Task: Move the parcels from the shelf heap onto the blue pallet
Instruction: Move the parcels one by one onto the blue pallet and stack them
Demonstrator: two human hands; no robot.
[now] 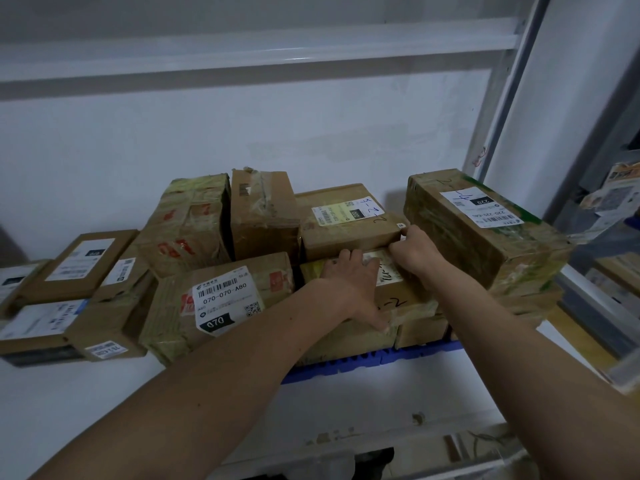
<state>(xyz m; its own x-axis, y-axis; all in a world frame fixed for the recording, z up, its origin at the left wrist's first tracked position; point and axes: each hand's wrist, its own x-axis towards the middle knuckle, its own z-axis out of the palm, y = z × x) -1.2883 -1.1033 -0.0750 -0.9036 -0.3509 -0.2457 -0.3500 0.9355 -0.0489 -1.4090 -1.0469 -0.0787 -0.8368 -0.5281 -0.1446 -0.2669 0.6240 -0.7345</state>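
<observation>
While stacked on blue pallet point(349, 367) | several parcels point(349, 220) already placed | both hands point(349, 275) gripping front parcel point(401, 299), fingers curled | heap left of pallet point(69, 296) still unmoved

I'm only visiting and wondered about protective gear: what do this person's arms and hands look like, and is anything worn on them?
Both forearms are bare as far as the picture shows; no sleeve comes into view. The left hand and the right hand wear no gloves, and I see no watch, band or ring on either wrist or on the fingers. No markings or tape show on the arms.
</observation>
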